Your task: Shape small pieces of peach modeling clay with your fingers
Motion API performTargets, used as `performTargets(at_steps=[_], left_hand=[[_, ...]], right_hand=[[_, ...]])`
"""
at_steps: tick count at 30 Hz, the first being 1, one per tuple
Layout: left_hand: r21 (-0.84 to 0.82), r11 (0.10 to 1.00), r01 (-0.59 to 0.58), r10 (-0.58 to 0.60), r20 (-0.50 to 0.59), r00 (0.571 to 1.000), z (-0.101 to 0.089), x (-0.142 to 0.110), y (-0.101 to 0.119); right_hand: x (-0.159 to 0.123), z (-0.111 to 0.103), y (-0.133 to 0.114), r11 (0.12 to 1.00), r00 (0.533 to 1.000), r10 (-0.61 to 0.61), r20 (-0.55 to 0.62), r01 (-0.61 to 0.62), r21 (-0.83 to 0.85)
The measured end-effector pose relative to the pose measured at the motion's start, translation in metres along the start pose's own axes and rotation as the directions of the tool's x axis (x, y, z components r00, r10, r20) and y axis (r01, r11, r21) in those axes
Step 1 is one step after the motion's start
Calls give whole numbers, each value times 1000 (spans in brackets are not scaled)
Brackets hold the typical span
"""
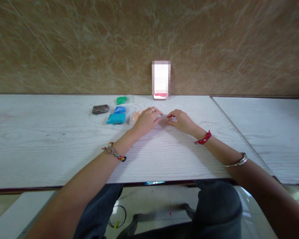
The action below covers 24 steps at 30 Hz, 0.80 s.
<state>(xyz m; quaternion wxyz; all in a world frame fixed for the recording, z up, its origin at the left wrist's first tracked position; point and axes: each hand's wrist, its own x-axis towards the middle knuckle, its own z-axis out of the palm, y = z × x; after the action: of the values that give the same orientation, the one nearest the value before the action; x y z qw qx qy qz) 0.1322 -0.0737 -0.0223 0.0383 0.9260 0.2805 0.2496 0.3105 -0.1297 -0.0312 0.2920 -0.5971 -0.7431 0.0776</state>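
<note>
On the near side of both grips, below the edge of the white bench, are the person's dark trousers. Behind the right grip, a silver bangle circles the forearm and a red band the wrist; behind the left grip, a beaded bracelet sits at the wrist. The left grip hangs low over the bench, fingers loosely curled, thumb and forefinger parted. Facing it just to the right, the right grip has thumb and fingertips brought close; whether they pinch anything I cannot tell. A peach packet lies at the left side of the left grip, partly hidden by it. Farther left of that grip come a turquoise packet, a blue packet just behind it, a brown block and, beyond these, a green packet. Past both grips, a blurred phone stands upright before the brown marbled wall.
</note>
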Motion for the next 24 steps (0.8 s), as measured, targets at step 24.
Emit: performTargets(at_steps=[24], left_hand=[[-399,909,122,-152,-43,987,-7,3,21]], right_hand=[[-14,-5,-23,901,990,79,-119,-19,434]])
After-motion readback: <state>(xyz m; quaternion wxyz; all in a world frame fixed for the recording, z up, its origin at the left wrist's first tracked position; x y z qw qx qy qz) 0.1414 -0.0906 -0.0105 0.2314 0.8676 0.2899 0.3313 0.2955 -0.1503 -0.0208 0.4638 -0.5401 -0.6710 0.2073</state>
